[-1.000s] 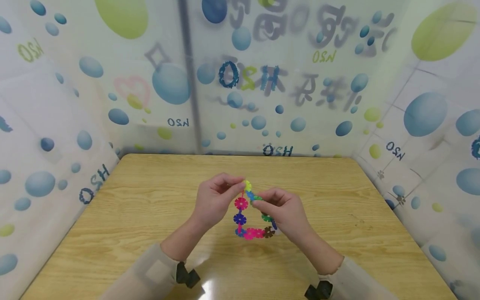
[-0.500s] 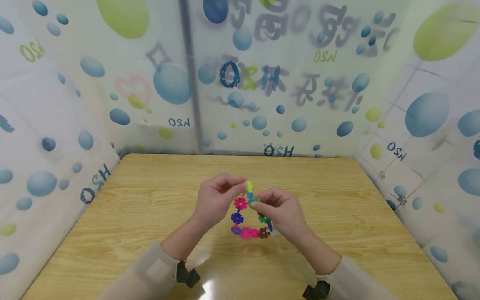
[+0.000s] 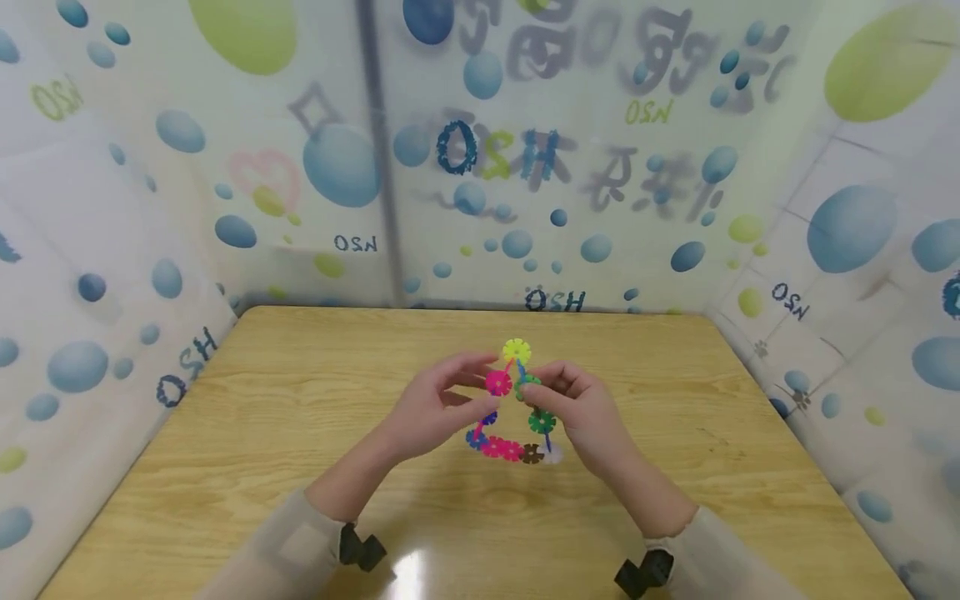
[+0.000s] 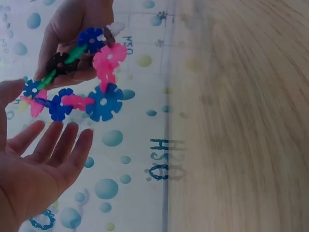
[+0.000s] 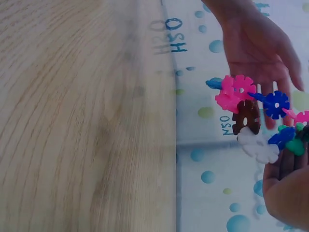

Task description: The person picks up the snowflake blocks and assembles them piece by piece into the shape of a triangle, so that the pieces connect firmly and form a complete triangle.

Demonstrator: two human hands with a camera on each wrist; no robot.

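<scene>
A closed loop of interlocking plastic snowflake discs hangs upright above the table, with a yellow disc (image 3: 517, 351) at its top. My right hand (image 3: 596, 417) pinches the loop at a green disc (image 3: 542, 422) side. My left hand (image 3: 427, 408) is spread beside the opposite side, near a pink disc (image 3: 498, 383). In the left wrist view, its straight fingers lie apart from a blue disc (image 4: 105, 102) of the loop. A brown disc (image 5: 246, 121) and a white disc (image 5: 260, 149) sit along the bottom. Fingers hide part of the right side.
The wooden table (image 3: 262, 442) lies beneath both hands. Printed curtains (image 3: 600, 183) with blue and green dots close off the back and both sides. A black wrist device (image 3: 362, 547) is strapped at each sleeve.
My left hand has let go of the yellow disc and opened lower down. The loop has risen and turned, so the yellow disc shows fully. My right hand keeps its hold.
</scene>
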